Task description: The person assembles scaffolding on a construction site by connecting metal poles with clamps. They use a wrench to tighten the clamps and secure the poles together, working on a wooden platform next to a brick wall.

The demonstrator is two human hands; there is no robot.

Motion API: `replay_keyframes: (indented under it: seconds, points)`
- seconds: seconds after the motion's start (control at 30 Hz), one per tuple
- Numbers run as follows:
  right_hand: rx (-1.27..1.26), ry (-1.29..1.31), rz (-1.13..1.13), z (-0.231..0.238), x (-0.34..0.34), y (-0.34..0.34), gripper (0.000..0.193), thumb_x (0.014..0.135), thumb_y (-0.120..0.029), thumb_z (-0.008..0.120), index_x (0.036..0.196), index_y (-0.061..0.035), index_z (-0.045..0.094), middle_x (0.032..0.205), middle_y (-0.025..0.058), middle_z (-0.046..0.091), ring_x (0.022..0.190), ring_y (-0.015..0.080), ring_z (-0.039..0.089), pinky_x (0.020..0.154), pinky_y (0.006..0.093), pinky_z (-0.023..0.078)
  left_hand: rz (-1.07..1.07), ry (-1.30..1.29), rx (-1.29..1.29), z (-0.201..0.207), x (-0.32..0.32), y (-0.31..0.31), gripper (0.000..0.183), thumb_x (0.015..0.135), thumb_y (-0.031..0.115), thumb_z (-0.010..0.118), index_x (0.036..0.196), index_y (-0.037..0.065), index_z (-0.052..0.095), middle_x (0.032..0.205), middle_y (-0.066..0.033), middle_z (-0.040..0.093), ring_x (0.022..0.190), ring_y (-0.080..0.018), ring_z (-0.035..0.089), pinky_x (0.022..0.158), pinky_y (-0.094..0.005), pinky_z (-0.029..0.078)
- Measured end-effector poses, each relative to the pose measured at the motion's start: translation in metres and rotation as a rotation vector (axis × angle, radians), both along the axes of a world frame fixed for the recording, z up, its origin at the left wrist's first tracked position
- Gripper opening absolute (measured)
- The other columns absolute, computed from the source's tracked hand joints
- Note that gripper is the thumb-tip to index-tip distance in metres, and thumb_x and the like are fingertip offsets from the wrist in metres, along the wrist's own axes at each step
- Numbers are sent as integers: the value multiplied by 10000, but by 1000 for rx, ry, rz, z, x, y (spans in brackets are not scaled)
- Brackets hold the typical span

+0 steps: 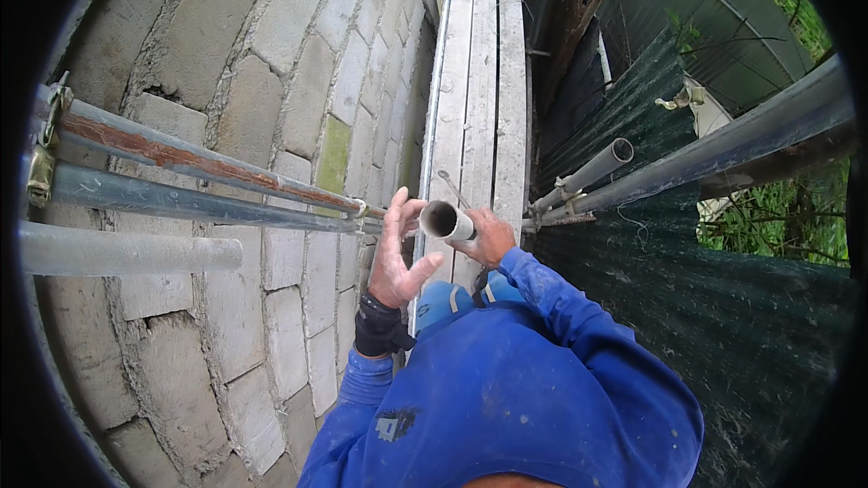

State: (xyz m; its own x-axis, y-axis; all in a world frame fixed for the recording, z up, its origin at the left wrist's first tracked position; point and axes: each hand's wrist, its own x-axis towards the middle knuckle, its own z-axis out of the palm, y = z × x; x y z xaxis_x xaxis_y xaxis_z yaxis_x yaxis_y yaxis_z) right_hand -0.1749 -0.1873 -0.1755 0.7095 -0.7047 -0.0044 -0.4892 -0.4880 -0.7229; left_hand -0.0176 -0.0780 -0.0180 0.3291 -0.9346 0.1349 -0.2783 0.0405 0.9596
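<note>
A pale grey metal tube [462, 227] stands upright in front of me, its hollow end facing up. My right hand [491, 239] is closed around its right side. On the left of the tube, my left hand [398, 258] is open, fingers and thumb spread and dusty; I cannot tell whether its fingertips touch the rim. Just beyond the tube's mouth shows a thin metal tool [449, 186] with a ringed end, like a spanner; its other end is hidden behind the tube and right hand.
A scaffold deck of dusty planks [479, 63] runs ahead. The block wall [262, 108] rises on the left, crossed by scaffold tubes [199, 203]. On the right are a long scaffold pole [723, 145], a short tube [592, 168] and dark corrugated sheets [687, 325].
</note>
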Motion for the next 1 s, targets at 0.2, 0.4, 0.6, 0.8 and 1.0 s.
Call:
replay_keyframes:
  seconds: [0.2, 0.4, 0.6, 0.8, 1.0]
  points:
    - [-51, -281, -15, 118, 29, -55, 570, 715, -473, 829, 1021, -22, 662, 920, 158, 640, 863, 341, 655, 757, 439, 525, 97, -45, 391, -146, 16, 8, 834, 804, 274, 747, 1475, 1, 332, 1312, -243, 520, 1212, -354, 525, 1046, -447, 408]
    - [-269, -649, -49, 249, 16, -101, 574, 661, -425, 876, 1048, -42, 696, 855, 116, 603, 739, 288, 645, 670, 387, 525, -49, -474, 89, -199, -9, -102, 831, 750, 316, 814, 1415, 11, 418, 1402, -282, 474, 1326, -437, 435, 1105, -485, 354]
    - [-194, -796, -78, 353, 0, -96, 623, 736, -321, 842, 1200, 13, 596, 1049, 121, 640, 964, 202, 636, 863, 333, 501, 40, -140, 27, -110, 3, -140, 548, 712, 294, 828, 1085, 16, 539, 965, -173, 658, 892, -342, 662, 797, -439, 517]
    - [-472, -941, -102, 442, 9, -80, 539, 854, -358, 760, 1213, 17, 613, 1020, 73, 610, 868, 151, 593, 812, 301, 483, -189, -59, -162, -1, 23, -145, 598, 694, 293, 845, 1126, -8, 562, 969, -103, 630, 884, -221, 621, 816, -374, 513]
    - [-241, -1224, -236, 470, 1, -45, 507, 1056, -165, 452, 1523, -53, 290, 945, 54, 543, 680, 84, 515, 638, 214, 454, -208, -8, -492, 125, 32, -132, 510, 702, 279, 831, 1039, 0, 569, 860, -131, 646, 777, -268, 640, 737, -387, 514]
